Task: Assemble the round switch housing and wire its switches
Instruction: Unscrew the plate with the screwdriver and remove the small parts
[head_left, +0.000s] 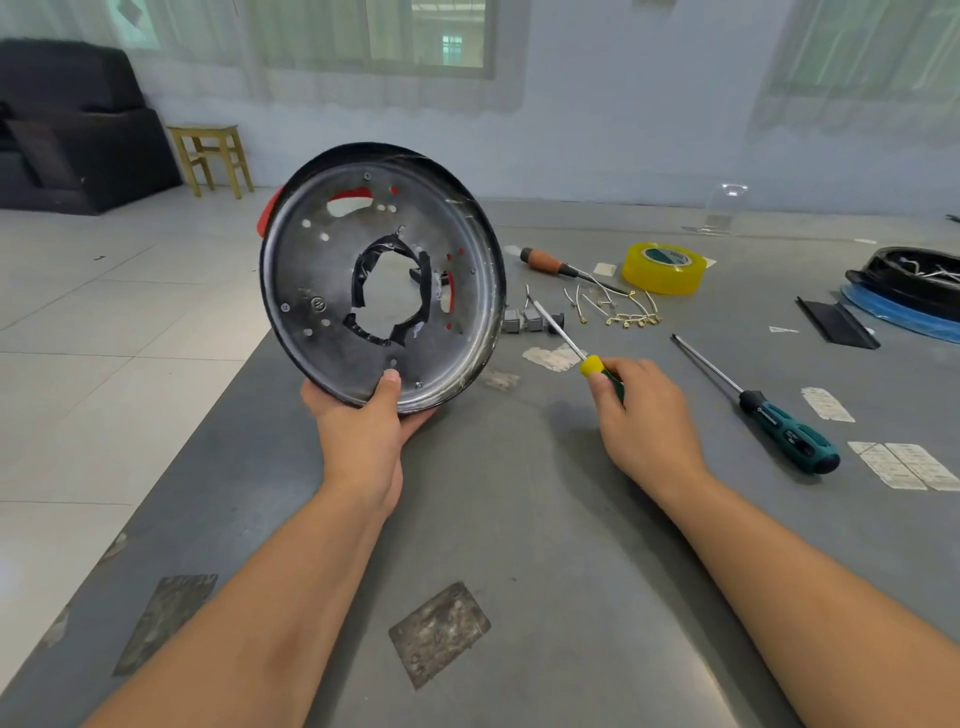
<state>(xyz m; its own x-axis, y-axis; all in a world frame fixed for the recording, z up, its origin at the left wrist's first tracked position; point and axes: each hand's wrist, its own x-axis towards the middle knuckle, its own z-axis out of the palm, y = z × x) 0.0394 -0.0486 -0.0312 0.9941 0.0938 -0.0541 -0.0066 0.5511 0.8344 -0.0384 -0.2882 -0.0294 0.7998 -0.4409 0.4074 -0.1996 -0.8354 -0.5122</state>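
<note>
left hand (363, 415) grips housing (382, 275) rim | right hand (641, 415) holds screwdriver (571, 340) | advice: steady housing, seat tip squarely before turning

Screwdriver handle (608, 376) mostly hidden in right hand (644, 415); black part on blue tray (904, 312) cut by right edge.

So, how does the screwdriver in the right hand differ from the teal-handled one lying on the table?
The yellow-handled screwdriver is gripped by the right hand, its tip pointing towards the round housing; the teal-handled screwdriver lies untouched on the table. The yellow-handled one has a yellow and green handle, the teal-handled one a teal and black handle. Both have long, slim metal shafts.
</note>
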